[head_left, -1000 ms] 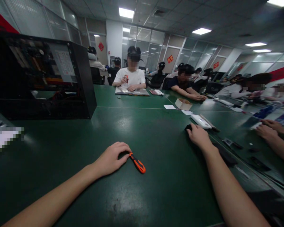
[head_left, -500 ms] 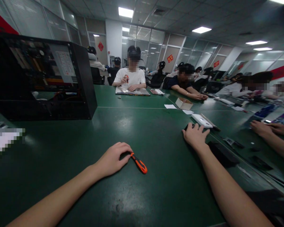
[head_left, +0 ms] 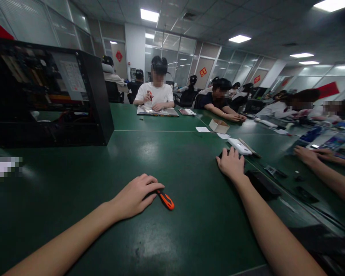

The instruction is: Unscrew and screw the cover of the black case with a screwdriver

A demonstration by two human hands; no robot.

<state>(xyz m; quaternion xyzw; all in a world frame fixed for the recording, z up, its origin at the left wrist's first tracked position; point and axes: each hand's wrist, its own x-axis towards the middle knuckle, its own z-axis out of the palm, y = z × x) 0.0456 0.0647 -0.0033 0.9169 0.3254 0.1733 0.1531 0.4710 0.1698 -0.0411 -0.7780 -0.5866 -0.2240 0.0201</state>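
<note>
An orange and black screwdriver [head_left: 167,201] lies on the green table, its handle pointing toward me and to the right. My left hand [head_left: 139,194] is palm-down over its front part, fingers and thumb curled about it; the shaft is hidden under the hand. Farther off at the right, my right hand [head_left: 232,163] reaches to a small black object [head_left: 220,155], mostly covered by my fingers, which are bent round it. A white device [head_left: 239,146] lies just beyond those fingers. Beside my right wrist is a black box-like block [head_left: 262,184].
An open black computer case [head_left: 96,99] stands at the left. A small open cardboard box [head_left: 219,126] and white paper [head_left: 202,129] lie farther back. Across the table, a person [head_left: 158,92] works with a screwdriver on a flat panel. Another person's hands [head_left: 307,155] are at the right.
My left fingers have shifted forward over the screwdriver, covering more of it. My right fingers, spread before, have drawn closer together. The whole view has turned slightly right.
</note>
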